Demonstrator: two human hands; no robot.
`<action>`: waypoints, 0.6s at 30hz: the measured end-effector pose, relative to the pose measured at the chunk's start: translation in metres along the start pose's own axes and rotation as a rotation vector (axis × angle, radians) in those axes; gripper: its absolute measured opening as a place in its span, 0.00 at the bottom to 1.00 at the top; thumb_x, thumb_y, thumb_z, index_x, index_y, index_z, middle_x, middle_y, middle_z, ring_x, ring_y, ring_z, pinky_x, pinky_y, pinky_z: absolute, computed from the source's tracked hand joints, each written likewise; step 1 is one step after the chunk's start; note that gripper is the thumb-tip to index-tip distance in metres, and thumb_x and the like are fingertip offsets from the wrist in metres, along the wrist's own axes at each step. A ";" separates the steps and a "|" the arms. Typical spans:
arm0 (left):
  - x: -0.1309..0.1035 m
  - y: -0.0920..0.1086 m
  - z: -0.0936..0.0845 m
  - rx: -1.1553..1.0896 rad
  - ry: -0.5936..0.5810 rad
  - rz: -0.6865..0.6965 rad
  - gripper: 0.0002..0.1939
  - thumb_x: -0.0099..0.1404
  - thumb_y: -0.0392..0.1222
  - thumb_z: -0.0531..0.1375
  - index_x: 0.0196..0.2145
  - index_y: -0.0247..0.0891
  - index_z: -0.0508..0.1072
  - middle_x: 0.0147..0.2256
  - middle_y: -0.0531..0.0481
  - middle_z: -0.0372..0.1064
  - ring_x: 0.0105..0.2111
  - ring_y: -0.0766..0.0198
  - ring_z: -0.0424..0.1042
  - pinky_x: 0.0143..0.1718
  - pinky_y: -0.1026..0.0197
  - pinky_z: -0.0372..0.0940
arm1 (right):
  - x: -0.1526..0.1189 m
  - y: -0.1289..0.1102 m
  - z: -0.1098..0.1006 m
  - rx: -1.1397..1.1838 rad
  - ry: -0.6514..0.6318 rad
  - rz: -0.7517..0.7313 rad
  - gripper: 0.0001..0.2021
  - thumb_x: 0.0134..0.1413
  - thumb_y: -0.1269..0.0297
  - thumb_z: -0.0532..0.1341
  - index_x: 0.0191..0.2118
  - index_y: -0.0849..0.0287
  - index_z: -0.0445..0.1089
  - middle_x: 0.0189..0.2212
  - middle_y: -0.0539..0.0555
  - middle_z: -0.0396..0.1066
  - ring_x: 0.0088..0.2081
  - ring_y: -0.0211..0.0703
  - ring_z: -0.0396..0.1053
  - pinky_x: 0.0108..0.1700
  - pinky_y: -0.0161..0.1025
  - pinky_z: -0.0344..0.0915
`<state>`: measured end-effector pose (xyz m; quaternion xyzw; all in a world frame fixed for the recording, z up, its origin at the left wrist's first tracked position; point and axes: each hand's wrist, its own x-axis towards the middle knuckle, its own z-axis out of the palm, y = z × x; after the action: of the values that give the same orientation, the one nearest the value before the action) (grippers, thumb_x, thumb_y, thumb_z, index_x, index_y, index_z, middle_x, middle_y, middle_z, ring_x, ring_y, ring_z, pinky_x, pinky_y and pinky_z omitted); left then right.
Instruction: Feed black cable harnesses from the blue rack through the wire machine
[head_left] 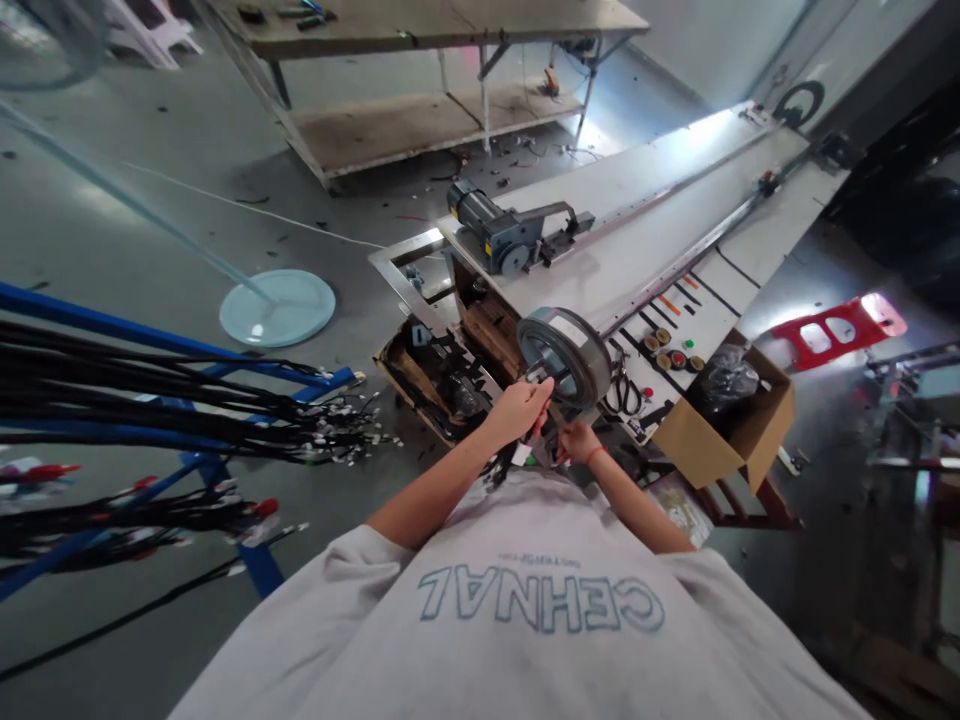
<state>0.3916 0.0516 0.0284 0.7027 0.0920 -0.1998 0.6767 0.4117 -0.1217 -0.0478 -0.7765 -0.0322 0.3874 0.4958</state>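
Observation:
Just in front of a large dark tape reel [574, 350] at the near end of the long white bench is my left hand [521, 410]. Its fingers are closed, but what they hold is too small to make out. My right hand [577, 440] is lower and a little to the right, below the reel, with its fingers curled in. What it grips cannot be made out. A small white tag [520, 454] and dark wires hang between the hands, close to my shirt.
A motor unit [495, 230] stands on the bench [637, 220]. Right of the reel are scissors [624, 392], small rolls and an open cardboard box [701, 440]. Cable bundles [187, 400] hang on a blue rack at left. A worktable [450, 25] stands behind.

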 end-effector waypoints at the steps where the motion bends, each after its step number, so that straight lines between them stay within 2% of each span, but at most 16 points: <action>1: 0.004 0.001 -0.005 -0.131 -0.074 -0.075 0.28 0.67 0.63 0.48 0.21 0.39 0.59 0.12 0.58 0.53 0.12 0.72 0.53 0.18 0.67 0.50 | -0.002 0.000 0.000 0.031 -0.007 0.021 0.17 0.54 0.51 0.57 0.21 0.56 0.63 0.14 0.52 0.65 0.16 0.40 0.64 0.17 0.33 0.55; 3: 0.013 -0.004 -0.018 -0.391 -0.241 -0.220 0.26 0.68 0.61 0.50 0.21 0.39 0.56 0.12 0.62 0.43 0.11 0.74 0.43 0.15 0.68 0.45 | -0.003 -0.007 -0.002 0.194 -0.016 0.025 0.17 0.56 0.48 0.55 0.28 0.58 0.67 0.21 0.53 0.71 0.18 0.38 0.65 0.17 0.32 0.55; 5: 0.023 -0.016 -0.029 -0.572 -0.354 -0.323 0.25 0.70 0.56 0.49 0.21 0.40 0.54 0.12 0.64 0.35 0.11 0.76 0.34 0.14 0.68 0.43 | 0.003 -0.021 -0.003 0.465 -0.020 -0.011 0.20 0.58 0.45 0.53 0.36 0.57 0.69 0.26 0.51 0.71 0.18 0.34 0.61 0.17 0.31 0.53; 8: 0.030 -0.033 -0.038 -0.661 -0.419 -0.403 0.25 0.72 0.52 0.46 0.20 0.39 0.55 0.13 0.64 0.32 0.12 0.76 0.31 0.14 0.68 0.42 | 0.018 -0.044 -0.001 0.768 -0.018 -0.070 0.22 0.59 0.41 0.53 0.38 0.56 0.68 0.20 0.46 0.63 0.16 0.32 0.51 0.17 0.30 0.49; 10: 0.030 -0.037 -0.041 -0.634 -0.445 -0.411 0.24 0.72 0.52 0.47 0.21 0.37 0.60 0.12 0.62 0.38 0.12 0.76 0.36 0.15 0.68 0.43 | 0.026 -0.054 0.003 0.826 0.012 -0.081 0.21 0.58 0.42 0.55 0.36 0.57 0.68 0.17 0.44 0.57 0.16 0.31 0.48 0.17 0.30 0.49; 12: 0.031 -0.035 -0.045 -0.554 -0.459 -0.359 0.22 0.70 0.53 0.51 0.25 0.34 0.67 0.15 0.57 0.52 0.14 0.74 0.49 0.17 0.68 0.49 | 0.031 -0.057 0.007 0.827 0.066 -0.074 0.20 0.57 0.42 0.57 0.34 0.57 0.67 0.16 0.43 0.54 0.16 0.31 0.47 0.17 0.30 0.49; 14: 0.034 -0.027 -0.049 -0.431 -0.465 -0.284 0.19 0.66 0.53 0.57 0.30 0.31 0.72 0.21 0.51 0.65 0.19 0.72 0.61 0.22 0.67 0.56 | 0.033 -0.057 0.010 0.805 0.089 -0.076 0.21 0.54 0.41 0.59 0.32 0.57 0.66 0.15 0.43 0.53 0.16 0.31 0.48 0.18 0.31 0.48; 16: 0.041 -0.019 -0.051 -0.267 -0.475 -0.231 0.17 0.62 0.52 0.62 0.31 0.32 0.74 0.25 0.49 0.70 0.23 0.69 0.66 0.26 0.66 0.60 | 0.034 -0.055 0.011 0.778 0.081 -0.095 0.21 0.51 0.41 0.62 0.31 0.57 0.67 0.15 0.43 0.54 0.16 0.31 0.49 0.18 0.31 0.47; 18: 0.050 -0.013 -0.049 -0.043 -0.483 -0.209 0.14 0.59 0.49 0.64 0.27 0.33 0.74 0.23 0.50 0.70 0.23 0.68 0.67 0.26 0.66 0.60 | 0.036 -0.053 0.010 0.730 0.085 -0.112 0.21 0.48 0.42 0.63 0.30 0.58 0.68 0.14 0.43 0.55 0.16 0.31 0.49 0.17 0.31 0.46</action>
<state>0.4388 0.0939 -0.0036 0.6069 0.0041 -0.4287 0.6692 0.4478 -0.0716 -0.0278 -0.5609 0.0865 0.3131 0.7615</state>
